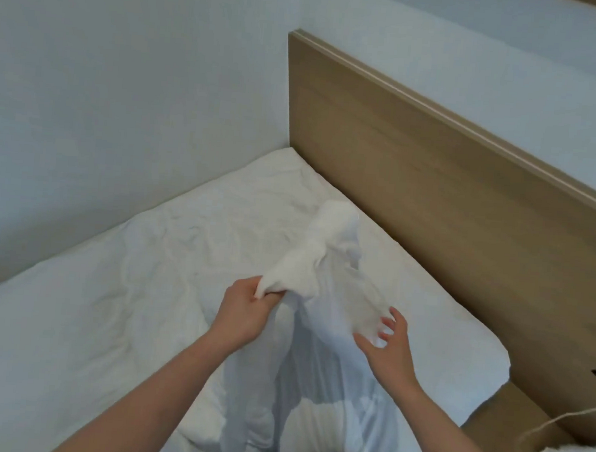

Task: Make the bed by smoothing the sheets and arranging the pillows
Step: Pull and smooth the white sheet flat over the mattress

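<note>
Wall point(123, 69): it runs along the bed's far side and meets the headboard at the corner, so I judge I can only work from my side and must reach across.
Headboard point(437, 158): wooden, upright along the right of the view, with the mattress butted against it.
Mattress point(87, 298): covered in a white, creased sheet that is not yet smoothed.
Cover point(333, 353): thin, half see-through white fabric, lifted off the bed and hanging from my hands toward my lap. I take it for a pillowcase, though I cannot be sure.
Pillow point(308, 258): a white padded mass bunched in the cover's top end, raised toward the headboard corner; the rest of the cover looks slack and unfilled. I hold it up so the filling can slide down inside.
Cable point(541, 423): pale, trailing down at lower right near the bed's edge, well apart from my hands.
Left hand point(243, 310): fingers curled tight round a bunch of fabric and padding, bearing the load.
Right hand point(387, 343): fingers spread wide against the sheer cover, gripping nothing, placed to catch or stretch the cloth.
</note>
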{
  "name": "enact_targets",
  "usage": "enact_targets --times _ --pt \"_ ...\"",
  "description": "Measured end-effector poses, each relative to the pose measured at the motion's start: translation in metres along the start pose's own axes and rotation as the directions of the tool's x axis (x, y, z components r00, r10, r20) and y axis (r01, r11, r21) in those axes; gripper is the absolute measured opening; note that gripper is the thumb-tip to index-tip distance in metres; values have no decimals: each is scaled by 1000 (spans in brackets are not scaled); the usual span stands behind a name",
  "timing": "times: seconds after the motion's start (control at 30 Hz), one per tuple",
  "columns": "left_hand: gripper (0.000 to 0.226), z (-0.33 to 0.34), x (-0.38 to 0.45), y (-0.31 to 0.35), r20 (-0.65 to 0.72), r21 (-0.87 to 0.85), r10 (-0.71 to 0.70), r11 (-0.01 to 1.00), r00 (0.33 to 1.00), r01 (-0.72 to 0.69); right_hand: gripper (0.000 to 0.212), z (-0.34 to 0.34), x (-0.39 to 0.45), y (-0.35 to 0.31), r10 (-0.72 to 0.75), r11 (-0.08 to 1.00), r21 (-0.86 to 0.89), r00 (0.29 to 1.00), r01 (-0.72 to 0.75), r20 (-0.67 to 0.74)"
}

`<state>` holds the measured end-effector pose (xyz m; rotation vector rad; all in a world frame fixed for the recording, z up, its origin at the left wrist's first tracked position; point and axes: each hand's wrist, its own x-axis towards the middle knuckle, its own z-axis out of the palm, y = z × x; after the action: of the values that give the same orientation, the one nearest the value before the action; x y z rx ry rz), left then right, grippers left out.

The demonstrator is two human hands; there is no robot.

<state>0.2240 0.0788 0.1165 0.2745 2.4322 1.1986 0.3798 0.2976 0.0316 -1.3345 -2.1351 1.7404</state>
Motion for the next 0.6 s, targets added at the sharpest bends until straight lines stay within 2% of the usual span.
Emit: enact_targets --times 0.07,0.1,0.13,0.17,0.23,0.27,0.3,0.37,0.43,0.53,0.6 --pt "31 -4 0 15 24 -84 -10 996 1000 12 130 -7 8 27 144 982 -127 989 -138 38" --pt "34 -5 0 21 34 -128 -10 992 999 15 140 -5 11 35 158 973 -183 985 -143 66" --pt "35 -4 -1 27 40 -160 -8 987 999 14 138 0 14 39 129 971 -213 987 -106 99" --pt "34 -4 -2 33 50 -181 5 983 999 4 121 7 16 39 83 972 -229 988 -53 128" --pt "33 -5 -2 47 67 -166 39 986 997 -28 59 17 23 30 43 971 -240 992 -14 115" --pt "33 -7 -1 52 68 -143 52 989 996 -42 36 16 28 19 30 975 -223 998 -18 49" --pt "33 -10 2 56 53 -125 53 991 997 -46 25 10 32 5 9 989 -150 999 -17 -52" --pt "34 -19 10 69 -5 -108 40 993 999 -40 23 -19 38 -35 -35 994 94 958 64 -286" --pt "40 -25 23 85 -67 -79 45 996 997 -50 25 -63 44 -89 -123 951 198 880 236 -458" --pt "53 -13 48 120 -112 -81 139 986 984 -149 12 -130 58 -169 -259 908 109 747 404 -612" --pt "55 9 68 143 -118 -159 164 971 980 -181 7 -164 73 -208 -313 908 6 690 418 -652"
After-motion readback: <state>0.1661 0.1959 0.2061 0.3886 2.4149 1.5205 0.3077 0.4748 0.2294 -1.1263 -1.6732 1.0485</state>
